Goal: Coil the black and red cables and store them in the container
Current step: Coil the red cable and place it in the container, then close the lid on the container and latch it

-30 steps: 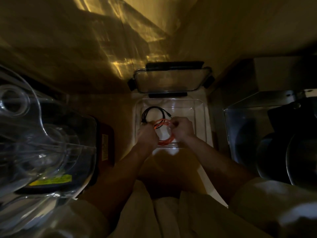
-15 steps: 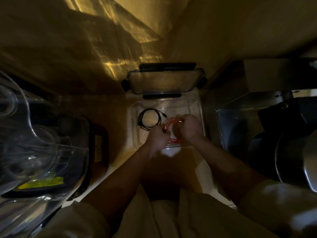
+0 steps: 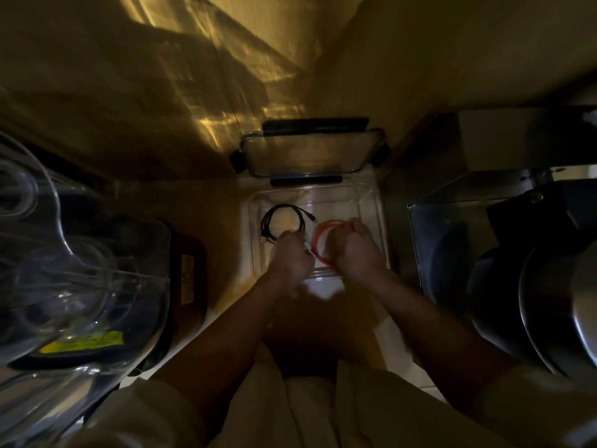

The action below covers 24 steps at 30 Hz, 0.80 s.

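Note:
A clear plastic container [image 3: 368,202] stands open on the counter in front of me. A coiled black cable [image 3: 271,218] lies in its left half. The red cable [image 3: 318,234] forms a coil in the right half, low inside the container. My right hand [image 3: 357,250] grips the coil's right side. My left hand [image 3: 290,260] pinches the coil's lower left edge, fingers curled. Part of the red coil is hidden behind both hands.
The container's clear lid [image 3: 307,153] with black clips leans against the wall behind it. A large clear blender jar [image 3: 71,286] stands at the left. A dark appliance [image 3: 533,286] and a metal box [image 3: 445,240] crowd the right side.
Both hands have carried the red coil to the right and lower into the container, away from the black cable. The camera view shifted slightly.

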Motion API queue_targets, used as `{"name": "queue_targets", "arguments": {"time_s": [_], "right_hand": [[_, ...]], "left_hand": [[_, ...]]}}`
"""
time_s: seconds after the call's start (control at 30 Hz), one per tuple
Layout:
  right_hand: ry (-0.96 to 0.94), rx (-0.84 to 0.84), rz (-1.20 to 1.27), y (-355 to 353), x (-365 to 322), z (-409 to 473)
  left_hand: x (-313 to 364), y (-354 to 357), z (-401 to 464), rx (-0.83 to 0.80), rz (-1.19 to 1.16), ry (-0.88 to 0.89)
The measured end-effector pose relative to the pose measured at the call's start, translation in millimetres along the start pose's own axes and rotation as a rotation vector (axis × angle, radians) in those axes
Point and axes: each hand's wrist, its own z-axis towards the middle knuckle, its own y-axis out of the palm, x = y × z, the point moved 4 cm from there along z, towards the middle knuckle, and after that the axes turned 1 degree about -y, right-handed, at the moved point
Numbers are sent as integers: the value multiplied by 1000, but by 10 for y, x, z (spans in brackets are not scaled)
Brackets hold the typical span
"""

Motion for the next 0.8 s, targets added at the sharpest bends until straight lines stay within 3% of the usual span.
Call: {"name": "queue_targets", "arguments": {"time_s": [0.53, 0.8], "right_hand": [[-80, 266, 379, -401, -58, -255], [-58, 272, 552, -611, -24, -275]], "left_hand": [[40, -423, -179, 281, -113, 32], [-36, -609, -156, 356, -235, -28]]}}
